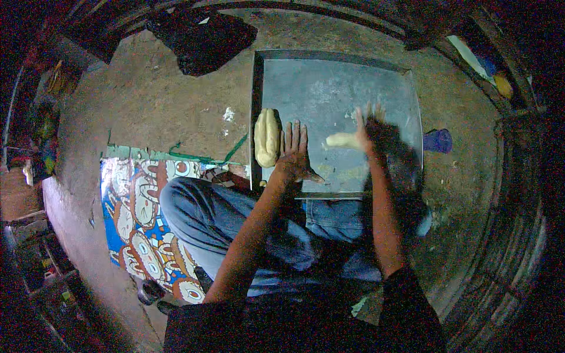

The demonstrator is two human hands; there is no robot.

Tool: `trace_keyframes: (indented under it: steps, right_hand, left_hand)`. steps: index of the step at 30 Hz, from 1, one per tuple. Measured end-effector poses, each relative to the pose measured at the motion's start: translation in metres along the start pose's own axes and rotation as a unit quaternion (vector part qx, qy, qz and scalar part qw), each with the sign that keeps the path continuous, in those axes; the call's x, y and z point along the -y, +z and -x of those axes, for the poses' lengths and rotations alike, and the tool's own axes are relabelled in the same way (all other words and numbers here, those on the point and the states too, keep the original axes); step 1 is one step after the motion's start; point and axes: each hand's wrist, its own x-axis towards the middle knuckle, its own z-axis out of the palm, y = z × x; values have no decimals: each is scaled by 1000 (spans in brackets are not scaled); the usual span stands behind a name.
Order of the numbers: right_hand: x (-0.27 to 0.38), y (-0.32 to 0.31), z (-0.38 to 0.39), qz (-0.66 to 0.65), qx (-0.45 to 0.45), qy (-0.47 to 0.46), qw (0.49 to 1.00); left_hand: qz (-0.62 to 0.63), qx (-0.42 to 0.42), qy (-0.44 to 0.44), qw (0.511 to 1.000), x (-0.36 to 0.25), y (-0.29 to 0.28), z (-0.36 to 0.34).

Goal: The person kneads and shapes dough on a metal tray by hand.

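A shallow metal tray (335, 79) lies before my crossed legs. Along its left side rest pale dough rolls (267, 138), long and pressed side by side. My left hand (296, 156) is beside them, flat over the tray with fingers stretched and thumb out, holding nothing. A shorter strip of pale dough (343, 140) lies right of the middle of the tray. Its right end meets the palm of my right hand (370, 129), which partly hides it. The right fingers are spread and a little blurred, not wrapped round the dough.
Just past the tray's right edge is a purple container (437, 141). A black plastic bag (203, 41) lies on the floor at the far left. By my left knee is a colourful cartoon-printed mat (147, 235). Dark shelving (50, 267) lines the left side.
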Motion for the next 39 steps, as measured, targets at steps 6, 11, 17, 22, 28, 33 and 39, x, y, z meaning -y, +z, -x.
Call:
trace_keyframes:
  steps: [6,11,17,22,28,33,39]
  right_hand:
    - [18,-8,-72,40,-25,101,994]
    - [19,-5,-59,-16,-11,112,994]
    - [19,-38,22,-65,-35,-273,959]
    - [49,-123,119,-64,134,-123,981]
    - [76,-141,166,10,139,-152,978]
    - [115,-99,125,-4,55,-3,998]
    - [136,-66,43,-19,-49,48,997]
  left_hand:
    - [13,26,-14,999,-10,-11,1]
    - [9,20,-24,999,-8,-8,0]
    - [2,-3,-17,1000,1,1,2]
    - [12,-41,24,999,-1,13,-3]
    - [-18,-24,17,999,6,10,-2]
    - [-45,-74,33,996,17,31,-6]
    - [-35,-26,13,999,8,14,-1]
